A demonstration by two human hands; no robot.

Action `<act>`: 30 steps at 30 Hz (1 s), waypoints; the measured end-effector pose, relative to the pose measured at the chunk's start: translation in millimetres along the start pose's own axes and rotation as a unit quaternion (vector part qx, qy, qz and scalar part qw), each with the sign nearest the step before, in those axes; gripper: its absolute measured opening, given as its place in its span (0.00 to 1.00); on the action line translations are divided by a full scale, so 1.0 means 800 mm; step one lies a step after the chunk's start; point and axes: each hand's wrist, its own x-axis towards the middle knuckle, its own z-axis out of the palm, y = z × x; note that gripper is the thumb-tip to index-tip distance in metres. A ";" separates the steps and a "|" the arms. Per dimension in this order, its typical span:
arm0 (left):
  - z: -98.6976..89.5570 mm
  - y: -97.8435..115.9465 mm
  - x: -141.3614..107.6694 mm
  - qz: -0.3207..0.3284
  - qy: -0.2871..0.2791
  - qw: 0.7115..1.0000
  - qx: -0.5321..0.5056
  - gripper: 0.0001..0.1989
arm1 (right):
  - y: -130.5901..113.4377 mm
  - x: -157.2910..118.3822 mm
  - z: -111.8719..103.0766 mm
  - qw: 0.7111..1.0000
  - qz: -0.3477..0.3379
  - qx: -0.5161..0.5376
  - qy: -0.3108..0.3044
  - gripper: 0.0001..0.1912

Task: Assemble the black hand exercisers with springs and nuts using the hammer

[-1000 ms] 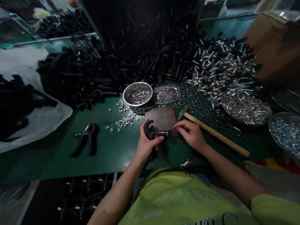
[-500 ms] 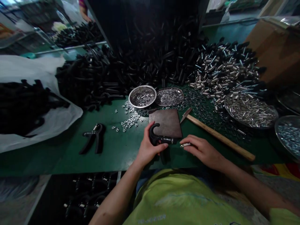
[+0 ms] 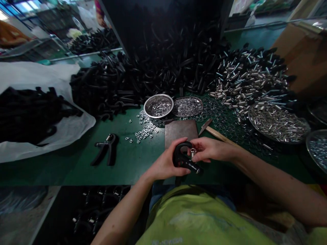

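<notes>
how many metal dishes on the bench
5: a round bowl and an oval tray beside it, a tray of metal tubes and a dish of nuts at right, a dim one behind them. More may be hidden.

A black plastic hand-strengthener [image 3: 182, 161] with a silver spring [image 3: 193, 153] shows against the dark green tabletop [image 3: 127, 163], above a lime-green T-shirt [image 3: 194, 217] with pale print.

The left hand [image 3: 167, 164] hides part of the black grip [image 3: 182, 157].
</notes>
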 end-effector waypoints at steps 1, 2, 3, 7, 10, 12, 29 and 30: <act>-0.001 0.000 0.002 -0.003 -0.010 1.000 -0.007 0.46 | 0.000 0.003 0.001 1.000 -0.008 0.015 -0.004 0.14; -0.002 -0.001 0.003 -0.008 -0.020 1.000 -0.014 0.46 | 0.001 0.005 0.003 0.999 -0.016 0.031 -0.004 0.14; -0.003 -0.001 0.004 -0.015 -0.029 0.999 -0.021 0.46 | 0.001 0.008 0.005 0.999 -0.023 0.045 0.000 0.14; -0.003 -0.002 0.006 -0.027 -0.026 0.998 -0.051 0.45 | 0.006 0.016 0.014 0.994 -0.048 0.084 0.059 0.15; 0.005 -0.006 0.007 -0.020 0.080 0.996 -0.026 0.45 | 0.013 0.019 0.022 0.973 -0.076 0.122 0.182 0.16; 0.013 -0.009 0.008 -0.007 0.149 0.989 0.001 0.44 | 0.017 0.020 0.027 0.960 -0.072 0.137 0.235 0.17; 0.018 -0.019 0.005 0.065 0.169 0.979 0.097 0.40 | -0.016 0.018 0.051 0.878 -0.019 -0.428 0.213 0.13; 0.017 -0.020 0.006 0.065 0.159 0.980 0.096 0.40 | -0.016 0.019 0.051 0.871 -0.011 -0.443 0.212 0.13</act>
